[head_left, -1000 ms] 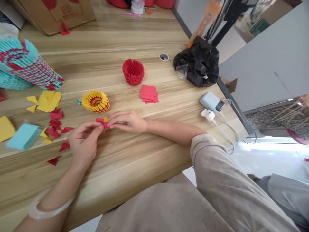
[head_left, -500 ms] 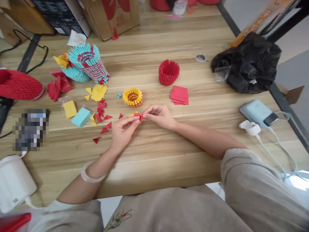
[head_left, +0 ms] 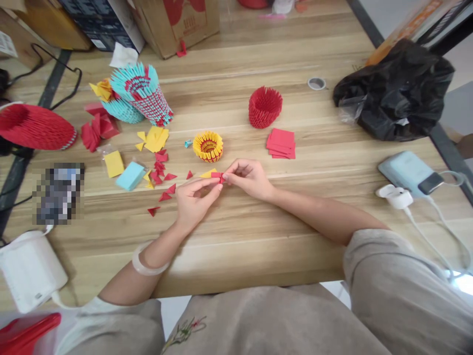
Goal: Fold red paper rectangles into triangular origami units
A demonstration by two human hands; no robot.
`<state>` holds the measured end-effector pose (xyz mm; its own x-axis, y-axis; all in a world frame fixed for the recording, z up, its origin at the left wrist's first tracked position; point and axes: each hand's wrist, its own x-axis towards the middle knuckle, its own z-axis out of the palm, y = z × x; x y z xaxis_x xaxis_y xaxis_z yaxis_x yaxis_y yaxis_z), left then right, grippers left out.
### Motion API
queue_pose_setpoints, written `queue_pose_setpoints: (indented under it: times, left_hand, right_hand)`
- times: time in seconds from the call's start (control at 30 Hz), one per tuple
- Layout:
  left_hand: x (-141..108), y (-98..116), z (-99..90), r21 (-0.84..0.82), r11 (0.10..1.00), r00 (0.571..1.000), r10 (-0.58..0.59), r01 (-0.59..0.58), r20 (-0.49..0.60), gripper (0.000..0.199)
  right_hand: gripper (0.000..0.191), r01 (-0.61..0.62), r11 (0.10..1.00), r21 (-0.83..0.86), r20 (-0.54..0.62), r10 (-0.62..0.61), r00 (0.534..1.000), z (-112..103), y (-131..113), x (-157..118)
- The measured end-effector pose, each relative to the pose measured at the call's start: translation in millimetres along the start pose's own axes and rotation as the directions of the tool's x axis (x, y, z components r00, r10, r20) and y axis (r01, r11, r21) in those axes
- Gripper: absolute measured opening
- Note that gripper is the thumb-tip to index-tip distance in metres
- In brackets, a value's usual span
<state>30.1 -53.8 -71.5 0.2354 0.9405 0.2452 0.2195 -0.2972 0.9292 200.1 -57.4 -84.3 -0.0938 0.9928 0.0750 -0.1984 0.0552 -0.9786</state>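
Note:
Between my two hands is a small folded piece of red paper (head_left: 218,175). My left hand (head_left: 195,199) pinches it between thumb and fingers. From the other side my right hand (head_left: 251,180) grips its edge with thumb and forefinger. Just behind the fingers lies a bit of yellow paper (head_left: 209,173), partly covered. Beyond it stands a small yellow-and-red folded-paper bowl (head_left: 208,146). Folded red paper triangles (head_left: 164,196) are scattered left of my left hand. A stack of red paper rectangles (head_left: 281,144) lies beyond my right hand.
A red folded-paper cup (head_left: 264,107) stands farther back, near a tape roll (head_left: 317,83). At left are a blue-and-red paper vase (head_left: 148,96), yellow paper (head_left: 156,139), blue paper (head_left: 131,176) and a phone (head_left: 60,193). A black plastic bag (head_left: 395,93) and a power bank (head_left: 410,172) lie right.
The whole scene has shifted slightly to the right as the head camera turned. Both hands keep hold of the red paper, with little change in the fingers.

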Motion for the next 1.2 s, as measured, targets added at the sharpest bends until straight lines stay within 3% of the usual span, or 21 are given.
queue_pose_setpoints:
  times: [0.47,0.7,1.2]
  left_hand:
    - [1.8,2.0,4.2,-0.12,0.983,0.988,-0.145,0.137,-0.056,0.013]
    - [1.7,0.4,4.2,-0.182,0.975,0.992,-0.129,0.126,-0.004,0.018]
    - [2.1,-1.7,4.7,-0.143,0.981,0.99,-0.141,0.135,-0.032,0.016]
  right_hand:
    - [0.03,-0.006,0.997,0.071,-0.009,0.006,1.0,0.1,6.7,1.4]
    - [0.029,-0.034,0.994,0.1,0.001,0.034,0.999,-1.9,7.7,2.5]
    - [0.029,-0.083,0.985,0.152,-0.02,0.087,0.996,0.4,4.6,2.9]
